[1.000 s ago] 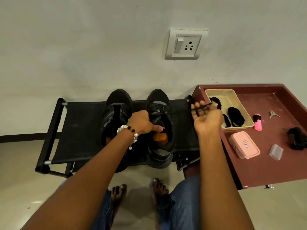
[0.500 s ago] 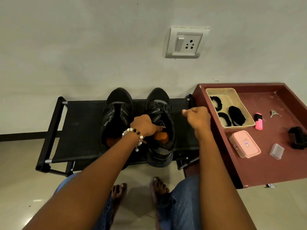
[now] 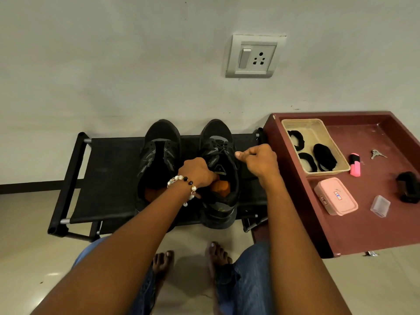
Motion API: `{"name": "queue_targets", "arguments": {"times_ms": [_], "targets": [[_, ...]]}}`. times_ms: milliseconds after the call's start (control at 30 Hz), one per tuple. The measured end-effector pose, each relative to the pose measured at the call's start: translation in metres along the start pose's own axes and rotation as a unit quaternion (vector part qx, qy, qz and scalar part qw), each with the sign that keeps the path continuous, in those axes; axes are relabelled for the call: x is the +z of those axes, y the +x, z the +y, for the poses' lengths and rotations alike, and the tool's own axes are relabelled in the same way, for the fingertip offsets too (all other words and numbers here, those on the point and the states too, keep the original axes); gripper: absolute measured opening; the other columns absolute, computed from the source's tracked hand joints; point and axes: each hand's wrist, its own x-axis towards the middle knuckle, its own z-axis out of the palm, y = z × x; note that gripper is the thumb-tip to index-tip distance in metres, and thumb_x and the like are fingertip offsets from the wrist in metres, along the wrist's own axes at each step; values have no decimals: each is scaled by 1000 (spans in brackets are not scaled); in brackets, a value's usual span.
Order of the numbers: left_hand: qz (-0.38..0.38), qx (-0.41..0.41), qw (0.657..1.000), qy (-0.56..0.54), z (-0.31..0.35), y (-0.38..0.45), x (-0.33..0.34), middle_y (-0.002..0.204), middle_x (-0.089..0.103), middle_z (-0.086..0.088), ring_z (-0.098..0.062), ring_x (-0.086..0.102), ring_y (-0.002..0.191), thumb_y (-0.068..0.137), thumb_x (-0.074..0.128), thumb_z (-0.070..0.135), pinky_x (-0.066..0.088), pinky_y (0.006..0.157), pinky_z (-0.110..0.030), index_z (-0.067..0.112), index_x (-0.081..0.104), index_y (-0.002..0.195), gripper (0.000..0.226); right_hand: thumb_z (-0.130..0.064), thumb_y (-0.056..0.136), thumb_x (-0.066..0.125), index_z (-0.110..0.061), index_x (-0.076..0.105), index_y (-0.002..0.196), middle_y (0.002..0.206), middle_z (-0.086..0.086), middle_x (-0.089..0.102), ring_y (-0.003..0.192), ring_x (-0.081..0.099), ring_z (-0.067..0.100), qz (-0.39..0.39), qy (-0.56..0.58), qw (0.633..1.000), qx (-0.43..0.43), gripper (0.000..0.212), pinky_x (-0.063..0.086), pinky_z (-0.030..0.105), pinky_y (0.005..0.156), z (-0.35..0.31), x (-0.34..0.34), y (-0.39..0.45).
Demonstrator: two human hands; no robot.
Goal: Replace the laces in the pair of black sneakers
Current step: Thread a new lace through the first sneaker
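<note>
Feet: your bare feet (image 3: 193,262) rest on the tiled floor just short of the rack, knees in blue jeans either side

Left hand: your left hand (image 3: 196,172), beaded bracelet (image 3: 185,184) at the wrist, grips the right sneaker (image 3: 219,176) at its collar, fingers curled down into the orange-lined opening to steady it

Right hand: your right hand (image 3: 258,161) is closed in a loose fist beside the eyelets of that sneaker, thumb and fingertips pinched together; it appears to be pinching the lace (image 3: 219,146), though the strand itself is too dark to make out against the shoe

Sneakers: the pair stands side by side, toes to the wall, on the black shoe rack (image 3: 109,173); the left sneaker (image 3: 159,160) shows an open tongue with no lace visible, while the other has lacing across its upper

Step in hand: judged from this, you are drawing the old lace out of the right sneaker

Next move: pull the strand free eyelet by eyelet while holding the shoe firm, then reach for a replacement

Beyond: black lace bundles (image 3: 323,156) lie in a beige tray (image 3: 318,128) on the maroon table (image 3: 375,228) to your right, with a pink box (image 3: 336,196) nearby
</note>
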Motion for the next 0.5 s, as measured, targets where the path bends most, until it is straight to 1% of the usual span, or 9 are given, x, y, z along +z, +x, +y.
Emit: {"name": "queue_targets", "arguments": {"times_ms": [67,100,133,200,267,333,367,433,500], "targets": [[-2,1,1000,-1,-1,1,0,103,63,-15,-34,65,90,84,71,34,59,77,-45,5,62,102,35,-30,90,69,-4,67,96,101,8,66,110,58,32,57,-76,994,60,27,41,46,99,8,-6,4],[-4,1,1000,-1,-1,2,-1,104,62,-15,-34,64,91,84,71,33,59,77,-45,5,62,102,34,-29,91,67,-2,64,102,107,12,65,112,57,34,73,-94,990,80,29,40,46,99,12,-9,4],[-6,0,1000,-3,-1,2,-1,104,62,-15,-34,64,92,84,72,33,59,78,-45,5,61,102,34,-28,91,67,0,63,102,109,14,65,112,57,35,77,-79,991,78,30,41,46,98,17,-12,4],[-7,0,1000,0,0,3,0,103,62,-15,-34,64,92,84,73,35,59,77,-45,7,59,97,34,-28,88,71,-2,70,92,104,13,70,106,63,28,47,33,998,35,26,48,41,97,24,-14,4],[0,6,1000,7,1,3,0,96,62,-13,-33,65,89,83,73,41,60,76,-44,10,56,86,35,-29,85,74,-18,74,85,96,1,73,100,66,15,-6,100,995,-18,11,51,36,95,18,-13,-1],[9,13,1000,18,2,-1,0,87,58,-8,-33,66,86,84,70,47,59,77,-43,13,51,79,40,-27,85,75,-25,74,86,93,-5,73,95,66,8,-55,85,993,-60,2,51,29,92,8,-7,-4],[13,15,1000,24,3,-2,0,85,57,-8,-33,66,85,84,69,50,59,77,-43,13,51,79,42,-25,85,74,-22,75,86,92,-4,73,94,65,8,-61,61,994,-73,4,50,26,89,5,-3,-5],[16,17,999,30,3,-1,0,91,61,-10,-33,67,84,84,67,52,59,77,-43,11,53,85,43,-22,87,73,-14,76,87,91,0,72,89,62,9,-52,17,995,-84,9,46,24,80,0,1,-5],[13,16,999,31,2,-1,-1,96,63,-12,-33,67,85,86,66,50,59,77,-43,10,55,89,41,-21,91,68,-8,73,86,89,3,68,86,58,13,-49,-14,996,-68,15,43,26,77,-1,1,-2]]}}
